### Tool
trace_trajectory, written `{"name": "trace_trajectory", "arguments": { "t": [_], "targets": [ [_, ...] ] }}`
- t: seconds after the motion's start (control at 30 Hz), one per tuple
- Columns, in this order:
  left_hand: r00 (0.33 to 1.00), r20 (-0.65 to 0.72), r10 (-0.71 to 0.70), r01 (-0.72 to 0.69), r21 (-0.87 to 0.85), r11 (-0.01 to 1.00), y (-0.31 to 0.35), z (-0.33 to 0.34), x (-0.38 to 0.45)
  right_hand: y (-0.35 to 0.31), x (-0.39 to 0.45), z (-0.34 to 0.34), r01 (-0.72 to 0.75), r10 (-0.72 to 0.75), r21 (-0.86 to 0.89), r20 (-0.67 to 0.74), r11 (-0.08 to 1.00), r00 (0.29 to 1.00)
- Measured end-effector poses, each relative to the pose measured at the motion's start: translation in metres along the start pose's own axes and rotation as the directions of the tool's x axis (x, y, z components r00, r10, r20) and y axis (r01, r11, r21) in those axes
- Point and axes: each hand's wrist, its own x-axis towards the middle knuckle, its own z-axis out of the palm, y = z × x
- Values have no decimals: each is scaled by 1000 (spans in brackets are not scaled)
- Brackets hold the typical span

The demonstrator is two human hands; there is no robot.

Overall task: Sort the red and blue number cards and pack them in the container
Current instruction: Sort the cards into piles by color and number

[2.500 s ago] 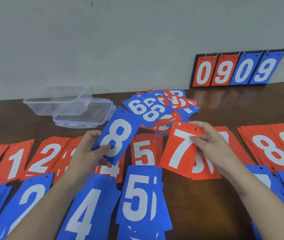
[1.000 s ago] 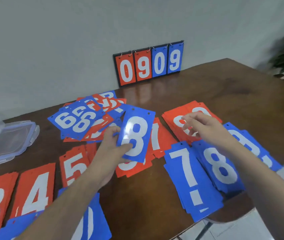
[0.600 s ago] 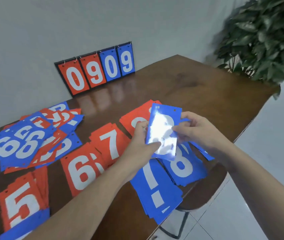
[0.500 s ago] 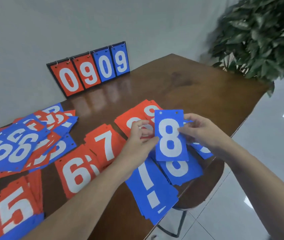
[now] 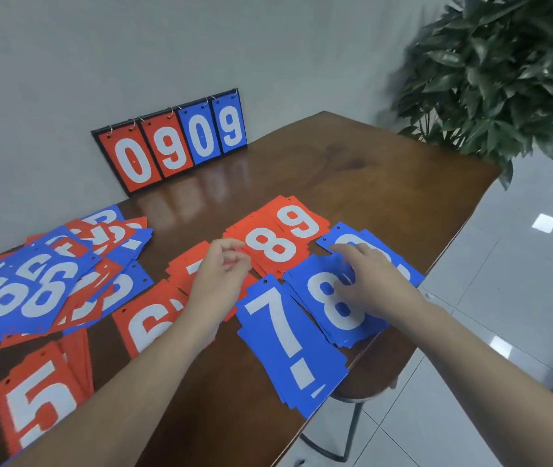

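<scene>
My right hand point(image 5: 374, 281) rests flat on the blue 8 pile point(image 5: 334, 306) at the near right of the desk point(image 5: 386, 183), its fingers point(image 5: 347, 252) extended and spread over the top card, curled round nothing. My left hand point(image 5: 219, 281) hovers above the red 7 pile point(image 5: 189, 266), fingers loosely curled with thumb and forefinger close together, holding no card. The blue 7 pile point(image 5: 288, 345) lies just left of the blue 8 pile and overhangs the near desk edge. A blue pile point(image 5: 369, 246), its numeral mostly hidden by my right hand, sits just beyond the blue 8 pile. The red 8 pile point(image 5: 270, 249) and the red 9 pile point(image 5: 297, 220) lie side by side, far of the blue piles. The red 6 pile point(image 5: 148, 320) and the red 5 pile point(image 5: 37, 399) lie to the left, partly under my left forearm. An unsorted heap point(image 5: 52, 281) of mixed red and blue cards lies at the far left. A flip scoreboard point(image 5: 174, 139) reading 0909 leans against the wall point(image 5: 167, 45). A potted plant point(image 5: 504, 69) stands at the far right; a stool point(image 5: 359, 399) shows below the desk edge. The container is out of view.
</scene>
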Motion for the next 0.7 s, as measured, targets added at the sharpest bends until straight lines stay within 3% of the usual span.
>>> {"name": "trace_trajectory", "arguments": {
  "t": [0.13,0.4,0.7],
  "targets": [
    [999,-50,1,1,32,999,-4,-30,-7,-17,-1,1,68,-65,67,-44,995,997],
    [975,-213,-66,86,84,993,-22,-109,-24,-82,8,24,260,-260,75,-3,963,966],
    [902,-420,-102,122,22,992,-42,-205,-55,-173,34,60,473,-478,70,85,878,874]
  ]
}}
